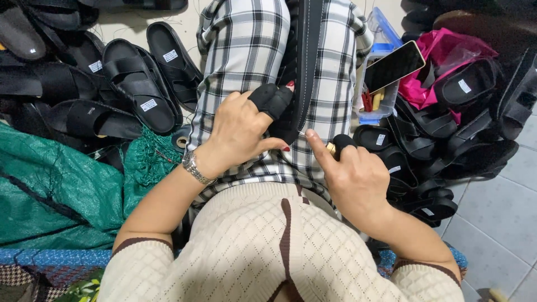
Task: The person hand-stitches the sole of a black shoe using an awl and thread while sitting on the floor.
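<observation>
A black sandal rests on edge between my knees, over plaid trousers. My left hand grips its near end; a black fabric guard covers the index finger, and a metal watch sits on the wrist. My right hand holds a small tool with a black handle and brass collar. Its thin tip points at the sandal's edge, next to my outstretched index finger.
Black sandals with white labels are piled at the left. More black sandals lie at the right beside pink fabric. A phone lies on a blue-lidded plastic box. Green mesh sacking covers the lower left.
</observation>
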